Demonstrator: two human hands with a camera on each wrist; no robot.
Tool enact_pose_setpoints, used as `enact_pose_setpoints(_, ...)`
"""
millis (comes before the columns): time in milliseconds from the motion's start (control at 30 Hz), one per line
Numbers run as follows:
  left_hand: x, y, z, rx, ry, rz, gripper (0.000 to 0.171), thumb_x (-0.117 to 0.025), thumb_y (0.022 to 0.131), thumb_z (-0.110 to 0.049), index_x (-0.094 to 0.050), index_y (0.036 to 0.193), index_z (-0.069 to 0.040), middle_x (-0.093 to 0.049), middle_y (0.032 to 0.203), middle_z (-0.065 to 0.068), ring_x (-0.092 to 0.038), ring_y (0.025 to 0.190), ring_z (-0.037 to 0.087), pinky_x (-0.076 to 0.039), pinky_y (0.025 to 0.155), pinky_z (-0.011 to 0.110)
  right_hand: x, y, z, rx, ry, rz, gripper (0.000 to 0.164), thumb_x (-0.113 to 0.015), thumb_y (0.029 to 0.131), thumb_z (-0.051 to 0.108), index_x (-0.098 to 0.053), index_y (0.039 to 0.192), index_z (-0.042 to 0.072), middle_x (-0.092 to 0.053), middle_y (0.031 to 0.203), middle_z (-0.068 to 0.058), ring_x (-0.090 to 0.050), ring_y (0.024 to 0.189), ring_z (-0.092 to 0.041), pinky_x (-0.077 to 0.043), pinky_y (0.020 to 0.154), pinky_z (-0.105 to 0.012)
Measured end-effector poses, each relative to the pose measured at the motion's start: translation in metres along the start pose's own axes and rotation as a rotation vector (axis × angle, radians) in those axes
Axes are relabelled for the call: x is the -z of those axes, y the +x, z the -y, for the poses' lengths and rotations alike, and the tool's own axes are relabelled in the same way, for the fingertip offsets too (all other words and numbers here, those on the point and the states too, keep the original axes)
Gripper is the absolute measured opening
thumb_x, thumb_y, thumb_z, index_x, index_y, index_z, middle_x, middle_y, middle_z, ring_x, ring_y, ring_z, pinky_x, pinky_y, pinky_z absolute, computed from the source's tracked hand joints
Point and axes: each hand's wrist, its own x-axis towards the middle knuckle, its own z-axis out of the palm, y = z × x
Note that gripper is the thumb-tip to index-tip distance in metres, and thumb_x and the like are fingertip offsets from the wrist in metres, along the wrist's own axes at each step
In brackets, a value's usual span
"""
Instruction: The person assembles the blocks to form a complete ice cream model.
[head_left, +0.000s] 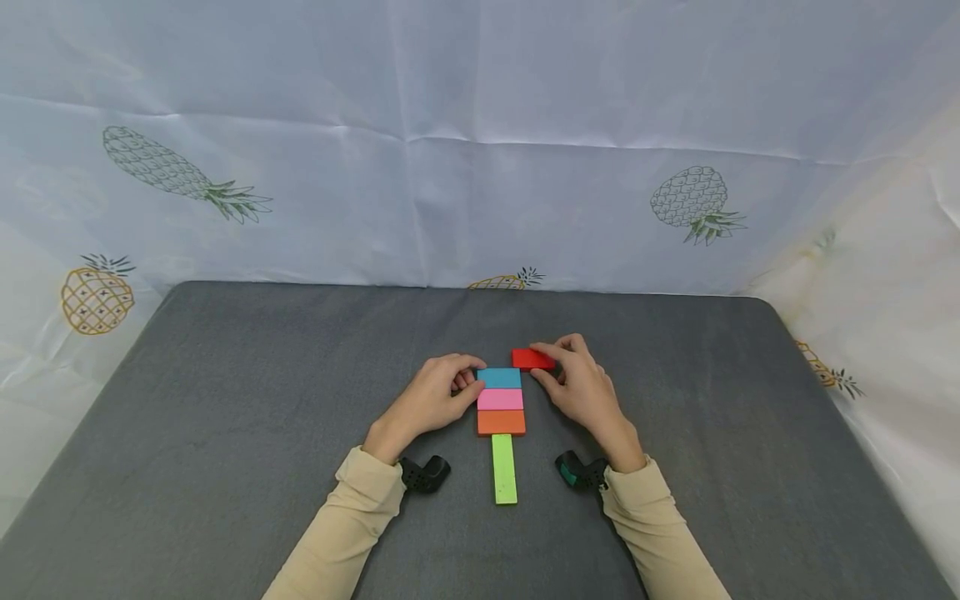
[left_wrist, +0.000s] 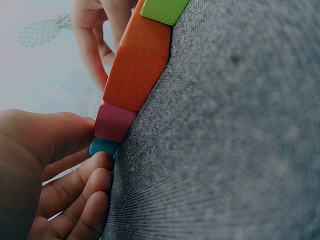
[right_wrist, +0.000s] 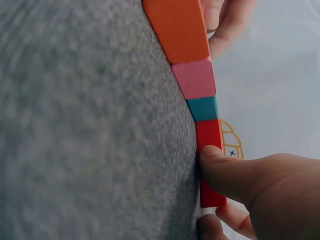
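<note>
Flat blocks lie joined in a column on the grey table: a blue block (head_left: 498, 378), a pink block (head_left: 500, 399) and an orange block (head_left: 501, 422). Below them, a narrow lime-green block (head_left: 504, 469) points toward the person. My left hand (head_left: 438, 396) holds the blue block's left end with thumb and index finger, the thumb close to the pink block. At the top right, my right hand (head_left: 581, 383) pinches a red block (head_left: 527, 359) between thumb and fingers. That block sits past the blue one, offset to the right; its right end is partly hidden by fingers.
A grey cloth-covered table (head_left: 262, 400) spreads around the blocks. Behind it hangs a pale curtain (head_left: 337, 208) printed with pineapples. Black wrist devices, the left one (head_left: 426, 474) and the right one (head_left: 581, 471), flank the green block.
</note>
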Motion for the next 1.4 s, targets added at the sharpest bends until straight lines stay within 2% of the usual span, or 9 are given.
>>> enact_pose_setpoints(367,-0.001,-0.001,0.001,0.018,-0.012,0.000,0.023,-0.067,0.097,-0.009,-0.072,0.117,0.000,-0.067,0.089,0.006,-0.058,0.077,0.009,-0.054,0.074,0.026,0.000,0.000,0.001,0.033,0.009,0.061,0.045,-0.073,0.096,0.018,-0.064,0.140,0.015,-0.055,0.126,-0.018,-0.052,0.069,-0.013,-0.041,0.054,-0.026)
enact_pose_setpoints(500,-0.001,-0.001,0.001,0.014,-0.009,-0.001,0.022,-0.067,0.097,-0.009,-0.072,0.117,0.000,-0.067,0.089,0.006,-0.058,0.076,0.009,-0.054,0.074,0.026,0.009,0.000,-0.007,0.077,0.094,0.099,0.051,-0.073,0.095,0.016,-0.059,0.144,0.009,-0.057,0.124,-0.019,-0.055,0.068,-0.011,-0.046,0.061,-0.025)
enact_pose_setpoints(633,-0.001,0.000,0.001,0.010,-0.008,-0.002,0.023,-0.067,0.096,-0.009,-0.072,0.117,0.000,-0.068,0.089,0.006,-0.059,0.077,0.009,-0.054,0.074,0.025,0.018,-0.001,-0.014,0.097,0.154,0.097,0.048,-0.071,0.095,0.011,-0.060,0.141,0.001,-0.061,0.119,-0.022,-0.056,0.069,-0.012,-0.047,0.063,-0.026)
enact_pose_setpoints(767,0.000,0.000,0.000,0.005,-0.014,-0.002,0.023,-0.067,0.096,-0.008,-0.072,0.117,0.000,-0.068,0.090,0.007,-0.059,0.077,0.010,-0.054,0.074,0.026,0.020,0.000,-0.016,0.059,0.145,0.071,0.039,-0.068,0.098,0.012,-0.064,0.135,-0.001,-0.063,0.117,-0.023,-0.054,0.068,-0.015,-0.045,0.064,-0.028)
enact_pose_setpoints(1000,0.000,0.000,-0.001,0.000,-0.011,-0.003,0.023,-0.067,0.096,-0.008,-0.072,0.117,0.000,-0.068,0.090,0.007,-0.058,0.077,0.010,-0.054,0.074,0.026,0.015,0.002,-0.013,-0.009,0.107,0.040,0.032,-0.069,0.097,0.014,-0.069,0.127,0.001,-0.064,0.115,-0.023,-0.054,0.067,-0.016,-0.045,0.064,-0.030)
enact_pose_setpoints(1400,0.000,0.001,0.000,-0.010,-0.009,-0.005,0.023,-0.067,0.096,-0.008,-0.071,0.117,0.001,-0.067,0.088,0.007,-0.059,0.077,0.010,-0.055,0.074,0.026,0.007,0.003,-0.008,-0.013,0.070,0.016,0.032,-0.071,0.097,0.017,-0.071,0.126,0.004,-0.065,0.113,-0.020,-0.053,0.064,-0.014,-0.044,0.060,-0.028)
